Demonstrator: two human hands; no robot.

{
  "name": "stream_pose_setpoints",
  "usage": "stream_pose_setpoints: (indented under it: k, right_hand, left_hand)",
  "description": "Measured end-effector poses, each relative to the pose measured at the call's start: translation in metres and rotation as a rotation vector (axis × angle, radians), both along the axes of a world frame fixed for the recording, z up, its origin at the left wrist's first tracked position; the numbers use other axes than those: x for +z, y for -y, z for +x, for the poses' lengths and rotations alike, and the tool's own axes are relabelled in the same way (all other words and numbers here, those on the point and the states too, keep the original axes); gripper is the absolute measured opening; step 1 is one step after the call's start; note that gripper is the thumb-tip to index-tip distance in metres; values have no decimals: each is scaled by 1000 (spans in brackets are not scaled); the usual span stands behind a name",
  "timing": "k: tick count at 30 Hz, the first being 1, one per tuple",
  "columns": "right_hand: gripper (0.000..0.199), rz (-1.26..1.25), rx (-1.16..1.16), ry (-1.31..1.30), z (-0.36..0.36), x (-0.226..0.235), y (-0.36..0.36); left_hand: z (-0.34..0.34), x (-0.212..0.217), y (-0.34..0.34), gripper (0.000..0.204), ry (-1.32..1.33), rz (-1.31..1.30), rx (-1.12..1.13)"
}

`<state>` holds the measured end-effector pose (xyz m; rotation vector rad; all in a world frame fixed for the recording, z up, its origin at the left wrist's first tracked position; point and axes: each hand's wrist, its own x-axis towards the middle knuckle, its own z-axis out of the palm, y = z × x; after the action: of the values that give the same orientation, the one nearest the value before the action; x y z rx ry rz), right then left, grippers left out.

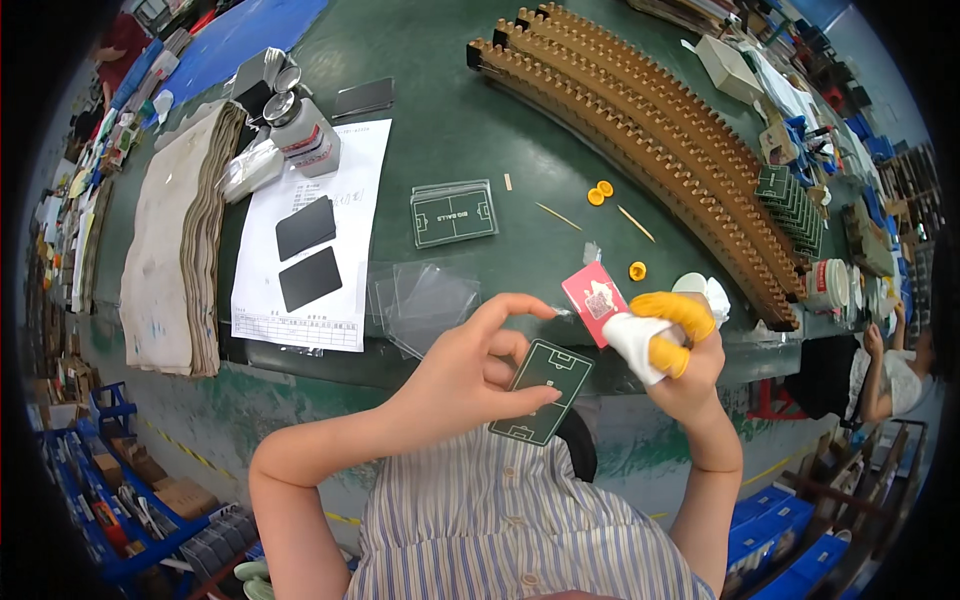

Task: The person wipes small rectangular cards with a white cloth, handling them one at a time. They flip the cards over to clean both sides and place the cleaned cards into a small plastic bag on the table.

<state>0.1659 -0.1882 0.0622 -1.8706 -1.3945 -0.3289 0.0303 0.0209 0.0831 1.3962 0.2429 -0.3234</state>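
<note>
So the big green worktop (430,100) takes up most of the view, with long brown notched racks (640,130) running down its right side. Over on the left there's a thick stack of worn sheets (170,230), then a printed white paper (300,325) with a grey can (308,145) at its top end.

Left grip (470,365) is closed on a green card (555,372), thumb flat on its face, fingers behind, index finger poking out past it. Right grip (692,375) is pinching a bunched white cloth (632,345). A red card (580,285) sits right at the cloth's upper left, partly covered by it; can't tell if that grip's fingers hold the card too.

Clear plastic sleeves (430,300) lie just beyond the left grip, with a pile of green cards (452,220) farther up. Smallest stuff: yellow finger covers (637,271) and thin sticks (637,224).
</note>
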Motion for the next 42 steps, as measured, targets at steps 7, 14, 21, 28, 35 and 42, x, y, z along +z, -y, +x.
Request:
stream_pose_setpoints:
  k: [7,14,21,28,35,42]
  right_hand:
    - [25,-21,115,337,-7,15,-4]
    - [18,-67,108,464,-12,14,-11]
    - [16,-75,105,481,-12,8,-9]
    - [17,-70,87,443,-11,5,0]
    - [20,-59,59,372,-12,4,8]
    - [24,-27,79,156,-12,3,9]
  left_hand:
    - [-3,-7,6,52,61,8,-9]
    - [-2,0,7,48,40,86,-64]
    - [-5,-3,10,47,24,84,-42]
    - [-6,-8,10,47,55,52,-12]
    - [-7,-8,8,46,59,26,5]
    - [-4,-2,8,43,-10,-68,41]
